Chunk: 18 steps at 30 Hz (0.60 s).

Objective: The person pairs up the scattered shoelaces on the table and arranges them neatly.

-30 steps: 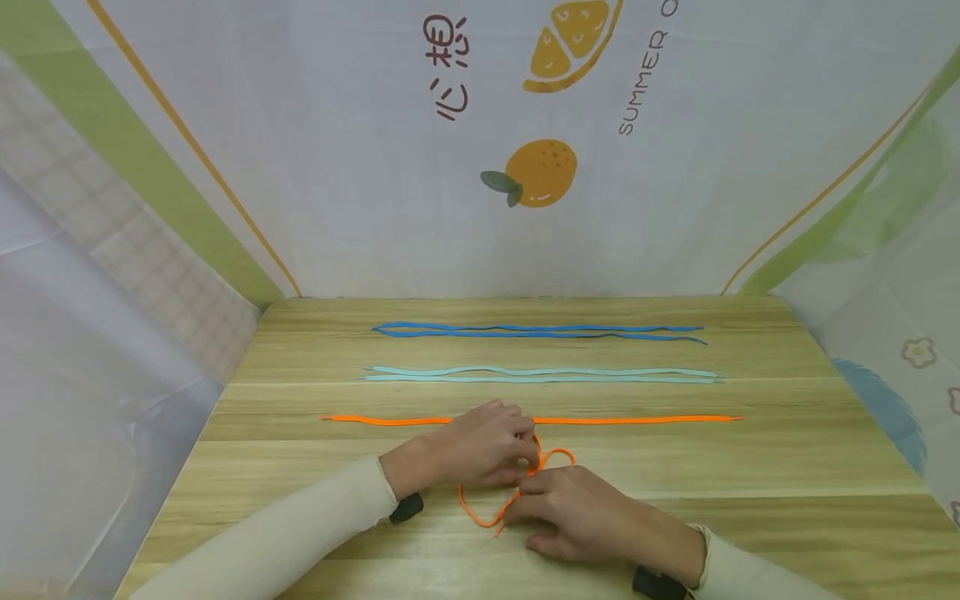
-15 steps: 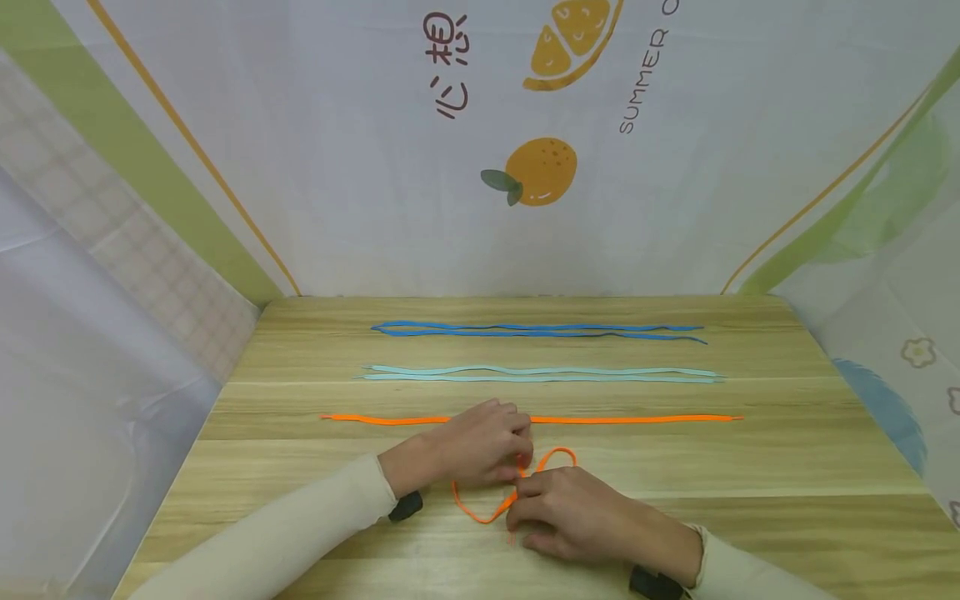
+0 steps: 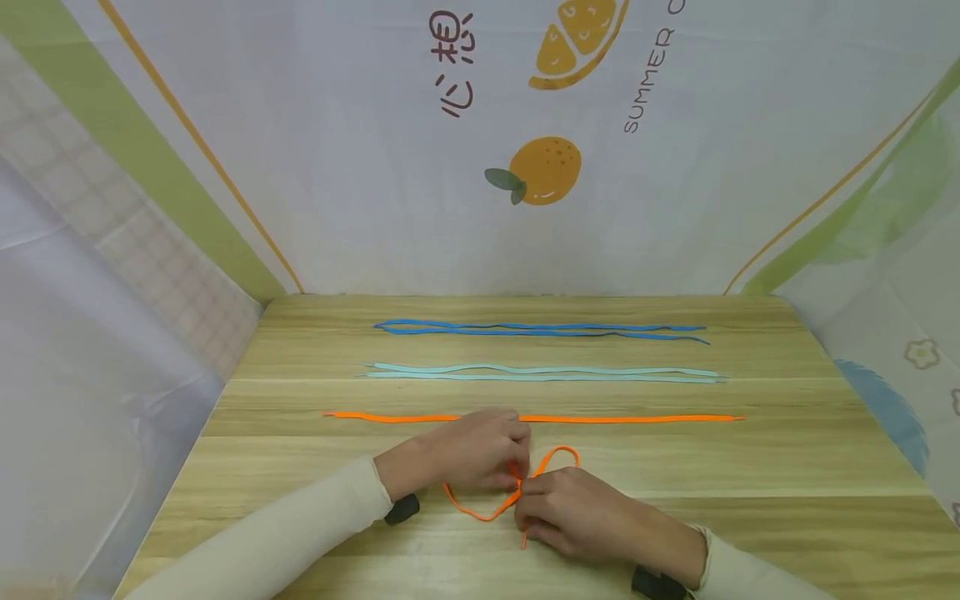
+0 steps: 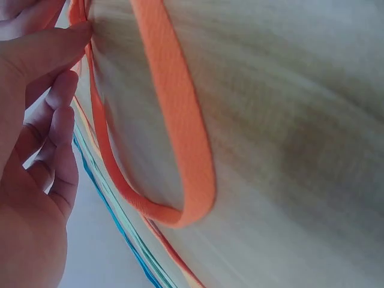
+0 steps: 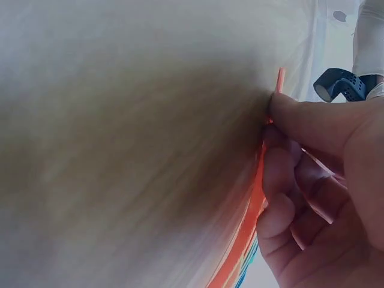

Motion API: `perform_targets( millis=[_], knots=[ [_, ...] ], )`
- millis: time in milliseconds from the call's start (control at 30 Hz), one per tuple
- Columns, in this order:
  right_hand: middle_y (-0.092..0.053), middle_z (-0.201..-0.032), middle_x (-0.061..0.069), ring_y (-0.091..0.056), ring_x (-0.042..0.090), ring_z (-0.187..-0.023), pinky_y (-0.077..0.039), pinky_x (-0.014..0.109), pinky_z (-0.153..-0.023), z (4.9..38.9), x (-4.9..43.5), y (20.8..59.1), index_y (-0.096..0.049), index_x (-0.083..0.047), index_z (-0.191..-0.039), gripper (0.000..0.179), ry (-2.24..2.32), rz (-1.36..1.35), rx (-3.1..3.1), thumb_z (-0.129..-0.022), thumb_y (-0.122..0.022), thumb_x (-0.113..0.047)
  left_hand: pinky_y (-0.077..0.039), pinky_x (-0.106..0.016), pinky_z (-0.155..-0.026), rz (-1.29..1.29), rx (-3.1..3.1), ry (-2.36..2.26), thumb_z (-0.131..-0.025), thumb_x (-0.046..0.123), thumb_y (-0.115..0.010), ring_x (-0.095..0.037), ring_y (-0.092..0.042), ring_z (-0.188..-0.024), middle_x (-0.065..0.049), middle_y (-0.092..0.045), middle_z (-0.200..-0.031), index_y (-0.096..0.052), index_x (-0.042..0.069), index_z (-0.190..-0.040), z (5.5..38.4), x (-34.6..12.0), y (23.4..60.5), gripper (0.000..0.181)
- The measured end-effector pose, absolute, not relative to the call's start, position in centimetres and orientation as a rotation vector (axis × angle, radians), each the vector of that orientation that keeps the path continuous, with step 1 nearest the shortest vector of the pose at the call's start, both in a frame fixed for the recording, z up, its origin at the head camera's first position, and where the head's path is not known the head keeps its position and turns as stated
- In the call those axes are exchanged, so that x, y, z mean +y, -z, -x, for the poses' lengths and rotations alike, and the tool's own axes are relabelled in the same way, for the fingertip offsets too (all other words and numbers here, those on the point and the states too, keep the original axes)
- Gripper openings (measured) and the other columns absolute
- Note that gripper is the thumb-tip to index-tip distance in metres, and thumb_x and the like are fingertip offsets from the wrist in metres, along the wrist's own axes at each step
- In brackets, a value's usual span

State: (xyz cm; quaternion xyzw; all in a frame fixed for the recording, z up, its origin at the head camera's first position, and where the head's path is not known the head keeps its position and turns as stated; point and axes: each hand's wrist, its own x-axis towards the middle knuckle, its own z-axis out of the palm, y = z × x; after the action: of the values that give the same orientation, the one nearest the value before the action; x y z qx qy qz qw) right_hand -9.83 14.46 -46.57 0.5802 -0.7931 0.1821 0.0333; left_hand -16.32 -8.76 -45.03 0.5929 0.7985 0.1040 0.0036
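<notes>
A loose orange shoelace [image 3: 486, 518] lies looped on the table between the two hands, one loop curving out at the left and another [image 3: 564, 450] showing behind the right hand. My left hand [image 3: 480, 452] pinches it between thumb and forefinger; in the left wrist view the orange lace [image 4: 183, 144] hangs in a long flat loop beside that hand [image 4: 36, 138]. With thumb and fingertips, my right hand [image 3: 577, 510] pinches the same lace near one end, its tip sticking out below. The right wrist view shows that tip [image 5: 281, 78] past the thumb. The crossing is partly hidden by fingers.
Behind the hands a second orange shoelace [image 3: 630, 419] lies straight across the wooden table [image 3: 787, 542], partly under the left hand in this view. Farther back lie a pair of pale teal laces [image 3: 525, 378] and blue laces [image 3: 510, 332]. A printed cloth [image 3: 375, 208] hangs behind.
The left loop has shifted leftward, and the lace tip under the right hand has moved right and slightly toward the near edge. The left hand has moved slightly nearer; both hands keep their pinch.
</notes>
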Motion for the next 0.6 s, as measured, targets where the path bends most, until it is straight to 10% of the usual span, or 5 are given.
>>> perform_targets(
  millis=[600],
  knots=[
    [-0.05, -0.08, -0.019, -0.042, -0.011, -0.074, -0.036, 0.005, -0.066, 10.5, 16.0, 46.3, -0.061, -0.026, -0.086, 0.026, -0.829, -1.697, -2.576, -0.091, -0.079, -0.008, -0.041, -0.018, -0.078, -1.66, 2.524, -0.494, -0.093, 0.018, -0.078, -0.005, -0.049, -0.081, 0.015, -0.059, -0.084, -0.067, 0.023, -0.082, 15.8, -9.5, 45.0, 0.017]
  ],
)
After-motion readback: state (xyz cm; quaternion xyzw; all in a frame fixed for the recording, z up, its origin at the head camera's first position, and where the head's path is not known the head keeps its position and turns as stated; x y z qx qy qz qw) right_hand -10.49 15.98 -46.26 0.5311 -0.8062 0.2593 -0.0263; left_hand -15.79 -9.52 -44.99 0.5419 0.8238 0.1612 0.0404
